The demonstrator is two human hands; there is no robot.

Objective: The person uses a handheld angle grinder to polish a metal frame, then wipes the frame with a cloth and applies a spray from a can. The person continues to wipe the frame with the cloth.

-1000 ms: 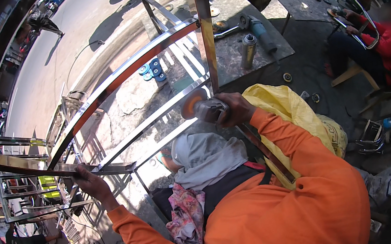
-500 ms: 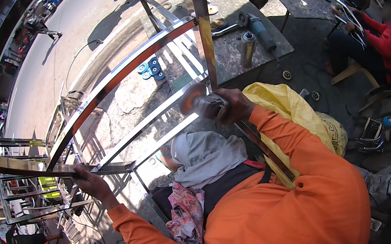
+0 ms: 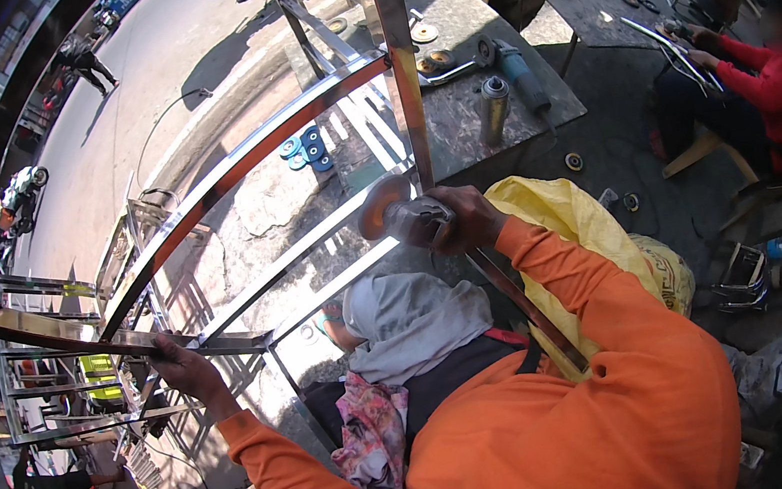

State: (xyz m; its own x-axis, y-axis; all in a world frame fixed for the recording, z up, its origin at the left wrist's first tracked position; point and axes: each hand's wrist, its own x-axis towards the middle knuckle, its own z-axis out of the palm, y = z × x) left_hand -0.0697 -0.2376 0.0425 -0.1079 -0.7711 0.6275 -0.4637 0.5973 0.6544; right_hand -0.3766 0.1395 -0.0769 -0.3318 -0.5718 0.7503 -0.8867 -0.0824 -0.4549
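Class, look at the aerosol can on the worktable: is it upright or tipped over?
Upright: the aerosol can stands with its base on the worktable and its domed top uppermost.

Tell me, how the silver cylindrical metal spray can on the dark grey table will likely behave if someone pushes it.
The spray can would probably tip if pushed near its top, being tall and narrow. Once down, it may roll, since its side is round; the edge of the table is close. Its shiny wall may be slippery.
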